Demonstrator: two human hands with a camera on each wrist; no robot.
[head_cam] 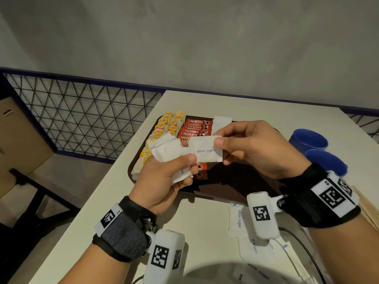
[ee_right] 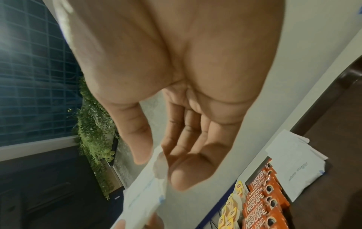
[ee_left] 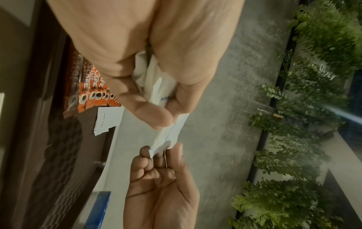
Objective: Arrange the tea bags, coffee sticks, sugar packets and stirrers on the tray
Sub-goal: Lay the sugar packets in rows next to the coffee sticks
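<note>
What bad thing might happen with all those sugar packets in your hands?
The left hand grips a loose bunch of sugar packets above the tray; some might slip and knock the coffee sticks crooked. The right hand pinches one packet that the left thumb also holds, so pulling hard could tear it.

A cream table (head_cam: 114,201) carries a dark tray (head_cam: 235,187) at centre, two blue cups (head_cam: 315,148) at three o'clock, loose sugar packets (head_cam: 238,220) at six o'clock, wooden stirrers (head_cam: 369,210) at four.
</note>
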